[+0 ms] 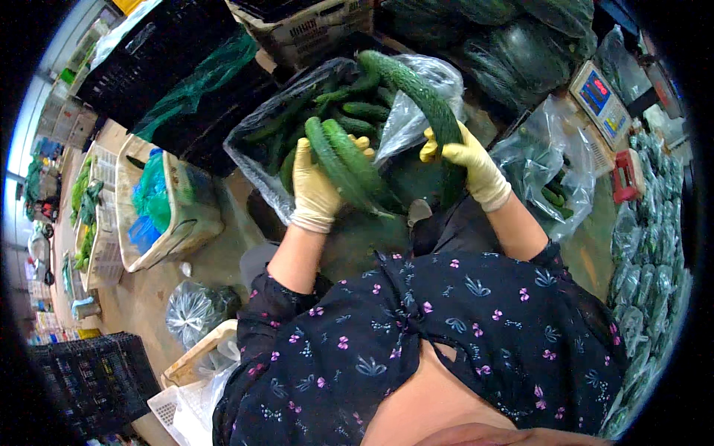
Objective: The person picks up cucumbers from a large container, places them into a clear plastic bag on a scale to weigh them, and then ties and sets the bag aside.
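Observation:
Both my hands wear pale yellow gloves. My left hand [314, 186] is closed around a pair of green cucumbers [343, 165], which point down and to the right. In my right hand [480, 165] is one long, dark, bumpy cucumber [418, 91]; it curves up to the left, and its lower end hangs below the hand. Beyond my hands lies an open clear plastic bag [435, 73] with several more cucumbers [366, 111] in it. The right-hand cucumber passes over the bag's loose plastic.
A digital scale [601, 100] stands at the far right, near another clear bag [547, 152] with small cucumbers. Stacked wrapped produce [643, 290] lines the right side. Black crates [167, 74] stand far left, and a dirty white bin [175, 223] holds blue and green bags.

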The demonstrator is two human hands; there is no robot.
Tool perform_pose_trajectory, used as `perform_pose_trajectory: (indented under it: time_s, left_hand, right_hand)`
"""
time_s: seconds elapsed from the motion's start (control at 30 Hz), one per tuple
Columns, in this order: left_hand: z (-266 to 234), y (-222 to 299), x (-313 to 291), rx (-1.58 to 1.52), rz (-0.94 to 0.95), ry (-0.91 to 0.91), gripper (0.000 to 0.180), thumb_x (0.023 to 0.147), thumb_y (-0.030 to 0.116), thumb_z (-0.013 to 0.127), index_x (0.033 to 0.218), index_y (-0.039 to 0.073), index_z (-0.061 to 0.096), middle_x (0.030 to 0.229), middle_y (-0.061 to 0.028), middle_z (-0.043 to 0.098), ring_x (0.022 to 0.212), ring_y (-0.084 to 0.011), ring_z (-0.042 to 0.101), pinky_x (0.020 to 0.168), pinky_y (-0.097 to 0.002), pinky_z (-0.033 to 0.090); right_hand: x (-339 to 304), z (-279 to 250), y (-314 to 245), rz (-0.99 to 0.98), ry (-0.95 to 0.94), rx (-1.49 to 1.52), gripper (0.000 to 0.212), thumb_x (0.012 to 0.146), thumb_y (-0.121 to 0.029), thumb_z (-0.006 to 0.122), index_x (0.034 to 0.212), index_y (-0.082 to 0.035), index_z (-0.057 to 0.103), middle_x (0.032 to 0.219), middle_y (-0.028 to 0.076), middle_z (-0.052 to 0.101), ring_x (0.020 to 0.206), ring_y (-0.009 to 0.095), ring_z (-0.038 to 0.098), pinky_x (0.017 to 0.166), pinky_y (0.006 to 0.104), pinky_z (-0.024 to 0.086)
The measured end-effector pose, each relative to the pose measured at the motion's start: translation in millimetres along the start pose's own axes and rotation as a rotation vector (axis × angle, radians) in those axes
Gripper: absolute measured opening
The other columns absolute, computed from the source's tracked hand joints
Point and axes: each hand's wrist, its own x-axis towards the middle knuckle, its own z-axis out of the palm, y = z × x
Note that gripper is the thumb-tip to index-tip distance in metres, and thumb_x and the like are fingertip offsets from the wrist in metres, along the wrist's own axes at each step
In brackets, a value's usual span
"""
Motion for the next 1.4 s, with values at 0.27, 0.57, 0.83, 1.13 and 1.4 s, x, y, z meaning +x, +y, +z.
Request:
perform_pose_trajectory:
  time_s: [0.27,0.57,0.83,1.13,1.4]
  left_hand:
    - [31,-75,19,0.596,0.202,0.115,0.053,0.091,0.048,0.049,0.124,0.007,0.051,0.115,-0.0075,0.059,0.105,-0.0225,0.054,0.095,-0.0353,0.041]
    - [107,-75,25,0.279,-0.335,0.036,0.073,0.090,0.061,0.034,0.126,-0.002,0.047,0.121,-0.0182,0.054,0.111,-0.0317,0.052,0.100,-0.0419,0.038]
    - [97,-148,22,1.121,0.238,-0.173,0.053,0.078,-0.003,0.049,0.131,-0.003,0.040,0.123,-0.0112,0.052,0.114,-0.0190,0.050,0.099,-0.0294,0.037]
    - [76,-159,19,1.236,0.380,-0.011,0.040,0.085,0.010,0.059,0.123,-0.002,0.051,0.117,-0.0107,0.057,0.105,-0.0168,0.054,0.092,-0.0283,0.042]
    - [97,-123,35,0.785,0.022,0.025,0.077,0.093,0.061,0.025,0.104,-0.006,0.062,0.107,-0.0178,0.064,0.104,-0.0279,0.058,0.098,-0.0392,0.039]
  right_hand:
    - [10,52,37,0.200,0.042,0.042,0.066,0.069,-0.005,0.077,0.128,-0.002,0.046,0.118,0.006,0.057,0.108,0.016,0.051,0.095,0.0310,0.039]
    - [-31,26,-12,0.135,0.176,0.464,0.035,0.077,-0.010,0.069,0.110,-0.003,0.059,0.101,0.007,0.064,0.091,0.021,0.061,0.083,0.0354,0.049]
    - [-48,16,-23,-0.157,0.521,0.473,0.023,0.079,-0.006,0.069,0.101,-0.004,0.064,0.093,0.005,0.066,0.081,0.017,0.063,0.076,0.0301,0.050]
    - [-61,21,0,-0.147,0.566,0.449,0.032,0.077,-0.005,0.070,0.107,-0.005,0.060,0.098,0.004,0.065,0.086,0.015,0.060,0.080,0.0281,0.047]
    - [-82,-3,-26,-0.242,0.370,0.570,0.033,0.080,-0.011,0.067,0.110,-0.002,0.059,0.099,0.010,0.065,0.089,0.023,0.063,0.081,0.0379,0.051]
